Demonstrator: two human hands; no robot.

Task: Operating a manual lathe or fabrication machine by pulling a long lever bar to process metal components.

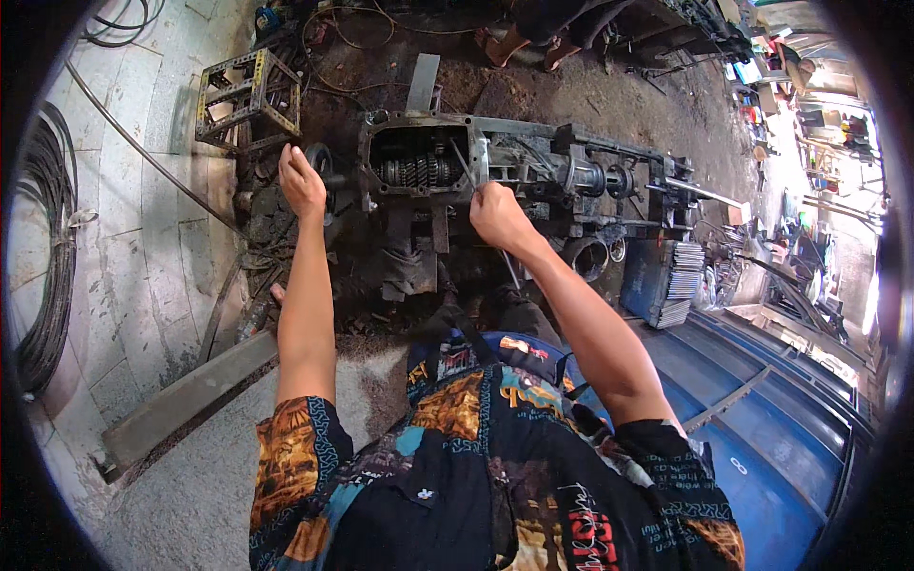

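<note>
In front of me lies an opened gearbox housing (367,157), its top uncovered. Toothed gears (419,173) on a shaft show inside it. My right hand (497,215) is closed around a thin metal rod (461,157) at the housing's right edge. The rod's upper end slants into the opening, and its lower part extends below my fist. To the left of the housing my left hand (303,181) is held up with its fingers stretched out. It is beside a dark round flange (322,164); whether it touches the flange, I cannot tell.
A perforated metal stand (249,100) is at the upper left. Long shafts and frame parts (600,179) extend right from the housing. Below them are a blue box-like part (651,281) and blue panels (752,400). Coiled cable (48,276) hangs left. Another person's feet (509,49) show beyond.
</note>
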